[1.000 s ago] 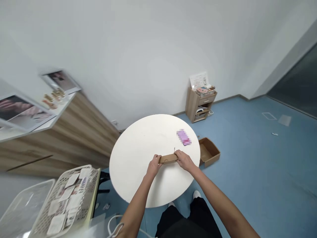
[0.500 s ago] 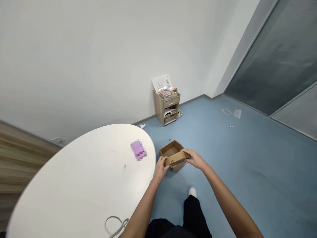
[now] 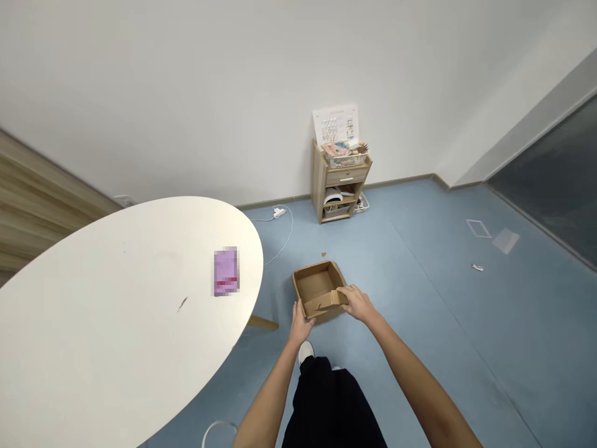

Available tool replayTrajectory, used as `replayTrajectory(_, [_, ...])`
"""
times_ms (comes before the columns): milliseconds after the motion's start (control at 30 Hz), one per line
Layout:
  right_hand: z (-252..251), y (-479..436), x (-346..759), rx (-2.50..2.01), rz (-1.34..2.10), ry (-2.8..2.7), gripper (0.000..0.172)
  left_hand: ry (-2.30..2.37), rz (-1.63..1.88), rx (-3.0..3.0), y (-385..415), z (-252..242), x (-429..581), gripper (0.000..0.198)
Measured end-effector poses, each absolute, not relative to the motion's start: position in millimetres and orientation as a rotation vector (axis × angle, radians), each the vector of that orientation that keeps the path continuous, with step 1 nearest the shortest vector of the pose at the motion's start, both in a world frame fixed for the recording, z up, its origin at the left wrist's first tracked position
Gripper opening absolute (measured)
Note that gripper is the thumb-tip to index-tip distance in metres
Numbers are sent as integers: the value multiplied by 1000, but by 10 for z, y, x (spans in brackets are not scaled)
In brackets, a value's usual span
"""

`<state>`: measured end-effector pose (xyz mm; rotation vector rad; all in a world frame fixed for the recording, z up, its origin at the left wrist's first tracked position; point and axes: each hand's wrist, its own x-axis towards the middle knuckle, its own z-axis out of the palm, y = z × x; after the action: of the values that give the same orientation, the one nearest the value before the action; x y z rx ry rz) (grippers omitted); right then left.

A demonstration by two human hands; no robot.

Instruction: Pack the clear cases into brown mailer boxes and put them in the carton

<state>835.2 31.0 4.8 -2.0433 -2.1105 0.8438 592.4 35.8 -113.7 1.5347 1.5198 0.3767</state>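
A small cardboard box [image 3: 321, 303] with a thumb notch in its side lies low over the near side of a larger open cardboard box [image 3: 302, 272] on the floor. My right hand [image 3: 358, 303] is closed on the small box's right end. At its left end my left hand [image 3: 301, 323] grips it, close to the larger box's front left corner. The bottom of the larger box shows bare brown cardboard. How far the small box sits inside the rim is hard to make out.
A white oval table [image 3: 140, 348] stands at left, with a blurred purple packet [image 3: 226, 272] on it. A wooden cabinet [image 3: 319, 183] stands by the wall. A power strip [image 3: 278, 213] with its cord, a cardboard scrap [image 3: 323, 254] and a white frame [image 3: 479, 229] lie on the floor.
Both hands have lowered the small cardboard box closer to the larger box. The view has turned and tilted down, and my feet have shifted.
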Motion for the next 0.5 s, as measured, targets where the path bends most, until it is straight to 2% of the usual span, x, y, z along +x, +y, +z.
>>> replayTrajectory(100, [-762, 715, 8383, -2055, 761, -2224, 52, 1619, 118, 1575, 533, -1872, 5786, 72])
replayTrajectory(200, [-1735, 1081, 8265, -2026, 694, -2340, 48, 1604, 18, 1652, 675, -2691, 5721, 64])
replayTrajectory(367, [-3278, 1473, 7872, -1984, 665, -2480, 45, 1475, 79, 1956, 864, -3881, 5840, 60])
replayTrajectory(500, [-4158, 1579, 7640, -1957, 741, -2530, 41, 1444, 215, 2173, 931, -4494, 5932, 63])
